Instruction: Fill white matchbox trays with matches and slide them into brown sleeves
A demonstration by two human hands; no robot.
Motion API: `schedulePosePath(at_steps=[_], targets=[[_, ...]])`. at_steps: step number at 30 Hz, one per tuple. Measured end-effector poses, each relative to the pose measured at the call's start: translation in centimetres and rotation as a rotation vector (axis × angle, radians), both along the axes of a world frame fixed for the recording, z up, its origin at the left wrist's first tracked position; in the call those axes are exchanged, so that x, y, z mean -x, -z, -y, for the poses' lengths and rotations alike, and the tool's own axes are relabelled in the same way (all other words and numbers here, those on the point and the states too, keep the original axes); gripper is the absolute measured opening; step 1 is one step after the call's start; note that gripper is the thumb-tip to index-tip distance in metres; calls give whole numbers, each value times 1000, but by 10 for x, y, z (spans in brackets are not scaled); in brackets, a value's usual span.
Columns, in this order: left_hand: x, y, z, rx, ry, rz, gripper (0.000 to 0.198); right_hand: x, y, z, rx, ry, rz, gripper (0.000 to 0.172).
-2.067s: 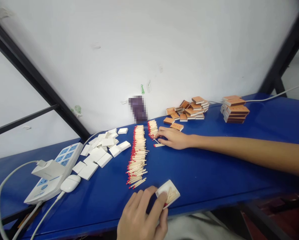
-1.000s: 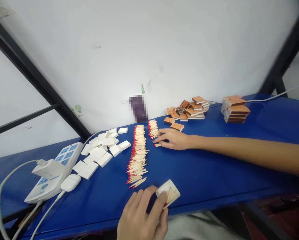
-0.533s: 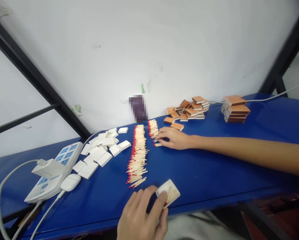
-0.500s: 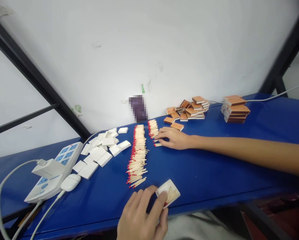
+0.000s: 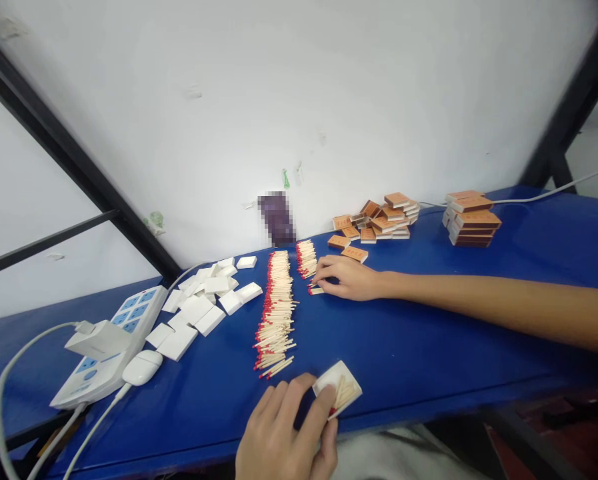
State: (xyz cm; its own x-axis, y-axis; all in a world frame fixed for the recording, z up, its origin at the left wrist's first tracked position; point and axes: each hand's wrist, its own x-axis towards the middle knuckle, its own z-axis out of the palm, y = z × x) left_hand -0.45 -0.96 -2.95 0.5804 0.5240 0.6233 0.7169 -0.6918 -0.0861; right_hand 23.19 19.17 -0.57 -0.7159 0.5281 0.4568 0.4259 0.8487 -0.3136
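Note:
Near the table's front edge my left hand (image 5: 287, 430) grips a white matchbox tray (image 5: 349, 398), its fingers over one end. Several matches lie in the tray, some partly hidden by the hand. Farther back, my right hand (image 5: 347, 277) rests low on the blue table with thumb and fingertips curled at a few matches (image 5: 317, 291). Those are at the near end of a short row of red-tipped matches (image 5: 307, 257). The exact contact is partly covered by the fingers. To the left of it runs a longer row of matches (image 5: 279, 300).
White trays (image 5: 196, 310) are scattered on the left, beside a power strip (image 5: 146, 303) with a white charger, cables and an earbud case (image 5: 143, 368). Orange matchboxes (image 5: 386, 223) lie heaped at the back; others stand stacked (image 5: 473, 220) farther right. A blurred-out dark rectangle (image 5: 277, 219) is by the wall.
My right hand's fingertips have shifted very slightly over the matches. My left hand still holds the tray in nearly the same place.

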Motion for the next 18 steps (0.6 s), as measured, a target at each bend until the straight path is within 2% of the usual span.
schedulePosePath(at_steps=[18], targets=[[0, -1, -1, -21, -6, -5, 28, 2, -2, 2, -6, 86, 56, 24]])
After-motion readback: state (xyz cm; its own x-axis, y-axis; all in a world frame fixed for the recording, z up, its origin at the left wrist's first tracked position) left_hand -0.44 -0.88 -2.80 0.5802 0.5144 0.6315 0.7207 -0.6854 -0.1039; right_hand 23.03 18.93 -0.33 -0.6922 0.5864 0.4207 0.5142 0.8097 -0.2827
